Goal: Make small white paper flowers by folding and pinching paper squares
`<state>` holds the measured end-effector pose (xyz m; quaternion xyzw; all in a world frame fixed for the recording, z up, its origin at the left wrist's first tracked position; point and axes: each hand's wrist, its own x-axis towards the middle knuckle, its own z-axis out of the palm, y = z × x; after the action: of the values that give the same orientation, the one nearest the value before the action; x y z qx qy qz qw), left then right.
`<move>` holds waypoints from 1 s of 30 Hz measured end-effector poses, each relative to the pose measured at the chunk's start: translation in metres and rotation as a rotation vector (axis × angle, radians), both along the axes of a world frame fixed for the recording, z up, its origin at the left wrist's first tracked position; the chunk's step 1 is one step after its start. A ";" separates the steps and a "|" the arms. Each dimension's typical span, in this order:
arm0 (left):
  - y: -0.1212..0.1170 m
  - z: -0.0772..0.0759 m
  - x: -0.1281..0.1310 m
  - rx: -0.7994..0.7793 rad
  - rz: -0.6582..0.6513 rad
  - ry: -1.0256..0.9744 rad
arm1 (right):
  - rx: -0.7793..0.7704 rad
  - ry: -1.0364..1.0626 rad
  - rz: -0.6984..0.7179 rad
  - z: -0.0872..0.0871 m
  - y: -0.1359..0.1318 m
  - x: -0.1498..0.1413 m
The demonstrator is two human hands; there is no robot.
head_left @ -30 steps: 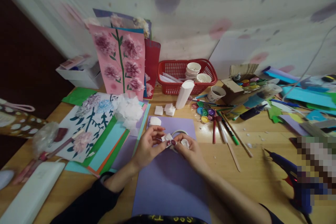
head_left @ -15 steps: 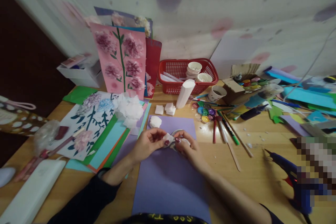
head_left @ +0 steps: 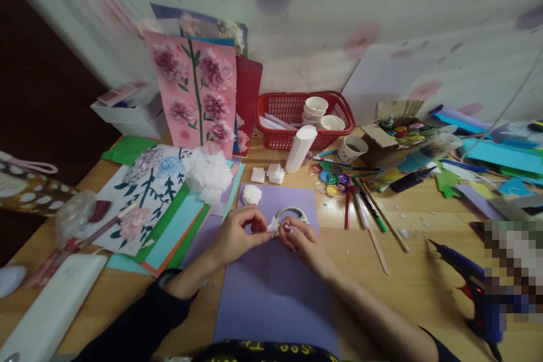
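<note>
Over a purple sheet of paper (head_left: 271,305), my left hand (head_left: 241,232) pinches a small crumpled piece of white tissue paper (head_left: 272,226) between thumb and fingers. Its other end is pinched by my right hand (head_left: 303,237), fingertips nearly meeting the left ones. Just behind the hands lies a pale grey-white ring-shaped object (head_left: 299,212), partly covered by the right fingers; its kind is unclear. A round white paper puff (head_left: 251,194) rests at the sheet's upper left. Beyond the sheet are small stacks of white squares (head_left: 275,173) and an upright white roll (head_left: 301,149).
A red basket (head_left: 280,138) with paper cups stands at the back. Paint pots (head_left: 332,179), brushes (head_left: 362,209) and a blue glue gun (head_left: 460,268) lie to the right. Coloured sheets (head_left: 178,237), fluffy white tissue (head_left: 210,175) and a white power strip (head_left: 59,305) are left.
The tissue piece, flatter and wider before, now looks narrower and crumpled between the fingertips. My right fingers have shifted slightly, and more of the ring-shaped object shows.
</note>
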<state>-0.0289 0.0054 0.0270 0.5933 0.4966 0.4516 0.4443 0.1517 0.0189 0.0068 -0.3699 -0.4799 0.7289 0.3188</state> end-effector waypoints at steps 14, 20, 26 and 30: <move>-0.002 -0.002 -0.001 0.244 -0.150 0.225 | 0.029 -0.085 0.064 0.005 -0.001 0.000; -0.004 -0.007 0.001 0.200 -0.250 0.186 | 0.069 -0.118 0.083 0.007 0.000 0.003; -0.004 -0.004 0.002 0.042 -0.219 0.170 | 0.105 -0.102 0.068 0.004 0.000 0.004; -0.004 0.001 0.002 -0.070 -0.205 0.020 | 0.127 -0.083 0.032 0.001 0.001 0.004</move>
<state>-0.0264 0.0010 0.0277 0.6295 0.4533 0.3803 0.5037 0.1553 0.0199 0.0078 -0.3710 -0.5437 0.6861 0.3100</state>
